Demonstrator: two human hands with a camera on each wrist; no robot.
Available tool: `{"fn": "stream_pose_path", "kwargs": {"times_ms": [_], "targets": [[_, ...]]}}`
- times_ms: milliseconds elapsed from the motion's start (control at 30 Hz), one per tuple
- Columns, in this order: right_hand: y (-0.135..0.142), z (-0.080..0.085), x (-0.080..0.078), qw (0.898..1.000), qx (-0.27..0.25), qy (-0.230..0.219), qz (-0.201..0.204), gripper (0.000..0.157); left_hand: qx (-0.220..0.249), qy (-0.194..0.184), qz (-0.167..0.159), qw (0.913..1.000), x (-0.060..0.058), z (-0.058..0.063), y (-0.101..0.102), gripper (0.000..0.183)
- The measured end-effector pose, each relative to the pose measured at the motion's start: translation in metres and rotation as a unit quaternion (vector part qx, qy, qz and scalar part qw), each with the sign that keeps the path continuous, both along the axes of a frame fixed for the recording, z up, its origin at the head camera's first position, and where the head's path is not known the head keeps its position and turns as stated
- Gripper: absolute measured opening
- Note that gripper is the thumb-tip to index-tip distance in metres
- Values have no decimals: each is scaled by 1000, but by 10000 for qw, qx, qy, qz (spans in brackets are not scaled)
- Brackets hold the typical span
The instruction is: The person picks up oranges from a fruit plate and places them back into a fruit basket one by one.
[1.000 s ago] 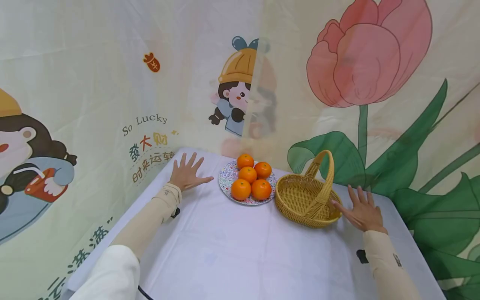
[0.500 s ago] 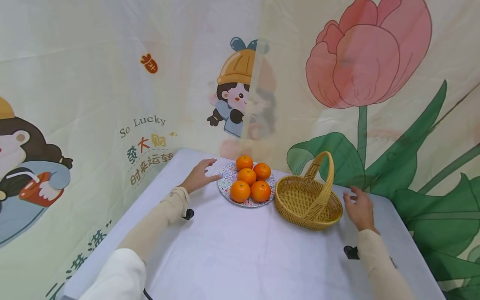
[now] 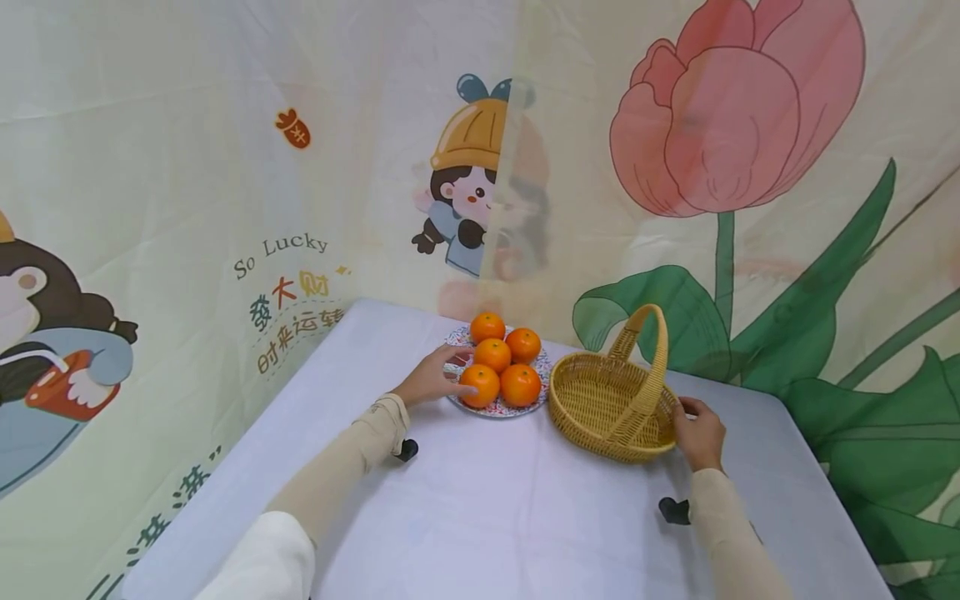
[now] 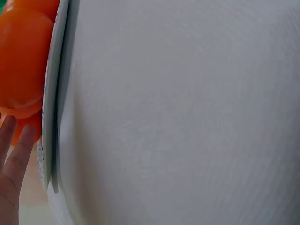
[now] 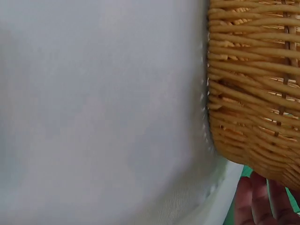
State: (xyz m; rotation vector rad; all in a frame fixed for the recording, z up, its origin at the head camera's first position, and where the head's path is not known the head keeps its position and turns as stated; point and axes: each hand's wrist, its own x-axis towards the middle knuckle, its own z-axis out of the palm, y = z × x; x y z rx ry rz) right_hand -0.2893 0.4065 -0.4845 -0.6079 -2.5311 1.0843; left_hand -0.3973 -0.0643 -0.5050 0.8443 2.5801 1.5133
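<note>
Oranges [image 3: 492, 356], all round, five unlifted on speckled white round plate [image 3: 500, 411]; loosely spread left grip [image 3: 433, 377] at near-left one; pinching right grip [image 3: 702, 434] on oval tan wicker basket [image 3: 588, 393].

Both hands bare, left hand [image 3: 435, 377] and right hand [image 3: 700, 433]. Left forearm: beige sleeve [image 3: 341, 471], creased, bunched in folds at the wrist. White sleeve [image 3: 262, 558] above it, looser, rounded edge. Right forearm: matching beige cover [image 3: 727, 525], lightly creased, ends at the wrist. Small black wrist cam on the inner side of each: left cam [image 3: 407, 451], right cam [image 3: 674, 511]. Both rounded at the tip, markings too small to read.
</note>
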Motion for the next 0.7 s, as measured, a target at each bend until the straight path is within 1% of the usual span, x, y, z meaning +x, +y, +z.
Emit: {"fn": "stream_pose_path", "kwargs": {"times_ms": [100, 200, 367, 433, 567, 633, 700], "targets": [[1, -2, 0, 9999, -67, -1, -132, 43, -95, 106, -62, 9999, 3, -5, 5, 81], [1, 2, -2, 9999, -39, -54, -109, 41, -119, 227, -68, 9996, 5, -7, 7, 77], [1, 8, 0, 9992, 383, -76, -26, 36, -172, 354, -17, 9992, 7, -10, 11, 71], [1, 9, 1, 9990, 442, -47, -43, 35, -113, 281, 9, 9995, 9, -10, 12, 71], [0, 8, 2, 9995, 175, -183, -189, 37, 61, -21, 6, 10000, 11, -10, 12, 71], [-1, 7, 2, 9992, 28, -270, -294, 39, 75, -115, 2, 9999, 11, -10, 12, 71], [-1, 6, 3, 9988, -14, -309, -387, 40, 83, -153, -2, 9998, 11, -10, 12, 70]]}}
